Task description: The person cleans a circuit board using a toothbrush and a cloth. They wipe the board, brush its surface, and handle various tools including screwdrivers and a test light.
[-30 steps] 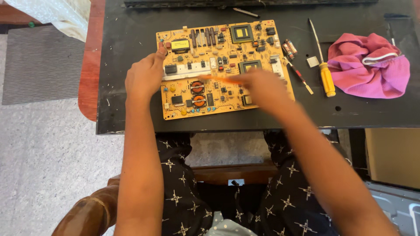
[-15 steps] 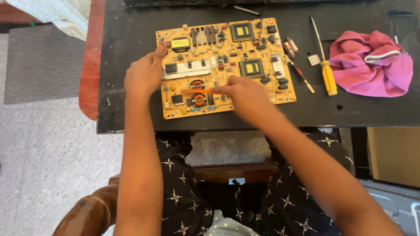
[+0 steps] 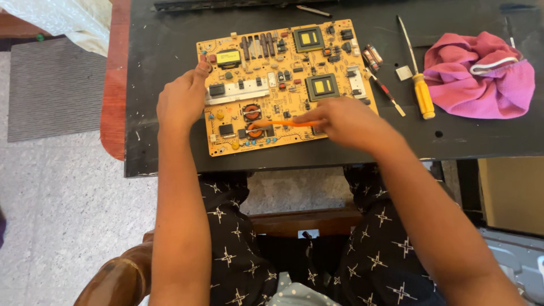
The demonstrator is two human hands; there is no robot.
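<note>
Black tabletop (image 3: 170,85), scuffed, with a reddish wooden edge (image 3: 113,85) on its left side and pale speckled floor below.

Right hand (image 3: 345,122): fingers pinched around a thin orange tool (image 3: 283,123), held nearly level, pointing left. Its tip sits at a round copper-wound coil (image 3: 255,131) near the board's near edge.

Left hand (image 3: 181,102): resting on the left edge of the circuit board (image 3: 283,85), thumb up on the board by a black component, fingers curled loosely over the edge. It grips nothing (more a steadying press than a grasp).

Circuit board: yellow-orange, rectangular, lying flat near the middle of the table, slightly rotated. Two square yellow-topped transformers, a second coil (image 3: 251,110) just beyond the first, a pale metal strip left of centre.

Right of the board: two small cylindrical parts (image 3: 371,56) just beside its far right corner, a slim red-and-black probe (image 3: 385,92), a small grey square (image 3: 403,72), then a yellow-handled screwdriver (image 3: 416,76) lying with handle toward the near side.

Farther right: a crumpled pink cloth (image 3: 476,79) with a white band, contents not visible.

Near side: dark trousers with white star marks (image 3: 226,226), wooden chair arm (image 3: 113,283) at lower left.
</note>
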